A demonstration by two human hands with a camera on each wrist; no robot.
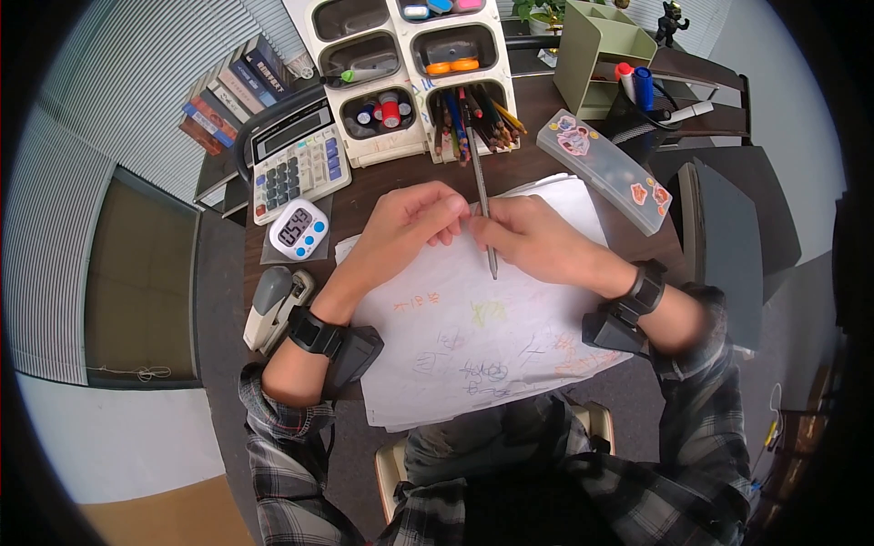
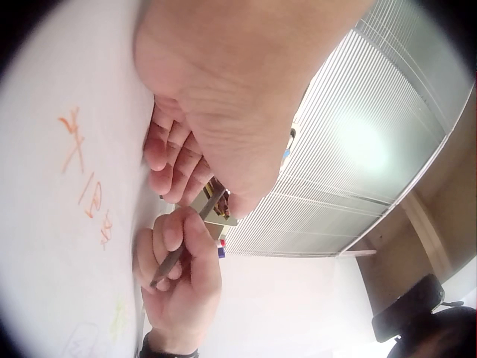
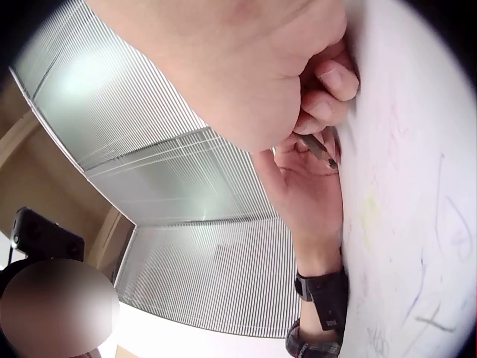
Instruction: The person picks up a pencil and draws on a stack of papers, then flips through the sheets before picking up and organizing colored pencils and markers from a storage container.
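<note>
A slim grey coloured pencil (image 1: 481, 178) slants over the paper, its sharpened end pointing toward the person's body. The right hand (image 1: 537, 238) pinches it between thumb and fingers, as the left wrist view also shows, where the pencil (image 2: 168, 266) sticks out past the fist. Palm turned inward, the left hand (image 1: 408, 218) has loosely bent fingers, with its fingertips right beside the pencil and the right hand. Under both hands lies a stack of white paper (image 1: 410, 337) bearing orange, yellow-green and dark scribbles.
Behind the hands stands a white organizer (image 1: 396, 150) with several coloured pencils (image 1: 455, 118) in its lower right compartment. At the left are a calculator (image 1: 314, 164), a timer (image 1: 299, 227) and a stapler (image 1: 273, 305). A stickered pencil case (image 1: 605, 173) and a pen holder (image 1: 637, 118) are at the right.
</note>
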